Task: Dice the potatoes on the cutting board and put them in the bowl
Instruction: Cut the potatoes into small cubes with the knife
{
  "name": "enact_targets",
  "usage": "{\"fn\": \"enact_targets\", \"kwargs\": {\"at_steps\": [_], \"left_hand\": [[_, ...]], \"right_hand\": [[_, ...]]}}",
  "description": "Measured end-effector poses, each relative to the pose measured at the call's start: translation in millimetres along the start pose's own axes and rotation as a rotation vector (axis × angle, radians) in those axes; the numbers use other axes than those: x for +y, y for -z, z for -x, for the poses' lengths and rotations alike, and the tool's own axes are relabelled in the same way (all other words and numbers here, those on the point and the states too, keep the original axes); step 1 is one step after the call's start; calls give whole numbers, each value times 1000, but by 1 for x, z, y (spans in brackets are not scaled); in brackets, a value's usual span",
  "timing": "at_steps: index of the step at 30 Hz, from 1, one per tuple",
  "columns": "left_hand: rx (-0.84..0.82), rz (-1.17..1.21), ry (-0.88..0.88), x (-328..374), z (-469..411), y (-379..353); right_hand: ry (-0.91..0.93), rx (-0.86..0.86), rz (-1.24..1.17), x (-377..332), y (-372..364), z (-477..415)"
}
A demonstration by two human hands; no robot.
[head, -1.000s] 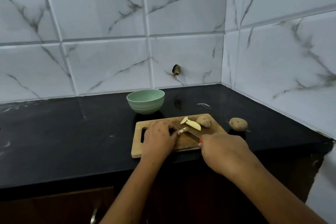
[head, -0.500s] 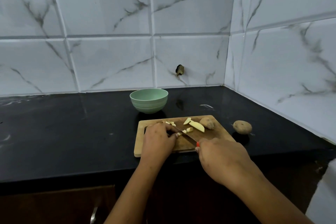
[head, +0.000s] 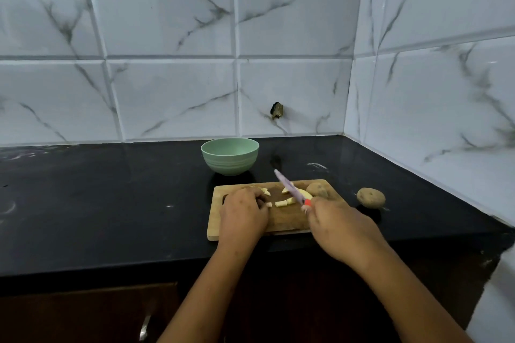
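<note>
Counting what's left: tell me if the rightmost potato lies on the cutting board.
No, the rightmost potato lies on the black counter, beside the cutting board.

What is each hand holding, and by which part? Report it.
Right hand grips the knife by its handle, blade raised above the board. Left hand rests curled on the board; whether it pinches anything cannot be told.

The knife (head: 289, 189) is blurring, the right hand (head: 338, 227) hiding its handle. The left hand (head: 243, 213) is covering its fingertips.
</note>
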State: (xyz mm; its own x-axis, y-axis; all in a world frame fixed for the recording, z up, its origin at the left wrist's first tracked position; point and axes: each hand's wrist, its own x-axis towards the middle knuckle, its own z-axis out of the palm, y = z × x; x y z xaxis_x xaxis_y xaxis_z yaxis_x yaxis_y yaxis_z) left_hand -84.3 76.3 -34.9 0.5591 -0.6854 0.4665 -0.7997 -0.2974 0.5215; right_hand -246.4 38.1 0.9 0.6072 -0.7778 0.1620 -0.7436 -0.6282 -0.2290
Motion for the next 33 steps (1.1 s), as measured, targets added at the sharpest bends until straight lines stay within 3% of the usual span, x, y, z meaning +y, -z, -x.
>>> {"fn": "enact_targets", "kwargs": {"at_steps": [4, 9, 13, 19, 33], "left_hand": [[-29, -51, -2, 7, -5, 1], [9, -125, -194, 25, 1, -8], [-84, -86, -299, 36, -7, -20], [-160, -155, -308, 27, -27, -21], [-142, -166, -327, 7, -55, -10]], "right_hand": [[-64, 20, -186, 19, 0, -10], [-100, 102, -394, 29, -5, -17], [-81, 234, -460, 31, -10, -23], [-69, 356, -501, 35, -12, -31], [-48, 347, -514, 43, -21, -40]]}}
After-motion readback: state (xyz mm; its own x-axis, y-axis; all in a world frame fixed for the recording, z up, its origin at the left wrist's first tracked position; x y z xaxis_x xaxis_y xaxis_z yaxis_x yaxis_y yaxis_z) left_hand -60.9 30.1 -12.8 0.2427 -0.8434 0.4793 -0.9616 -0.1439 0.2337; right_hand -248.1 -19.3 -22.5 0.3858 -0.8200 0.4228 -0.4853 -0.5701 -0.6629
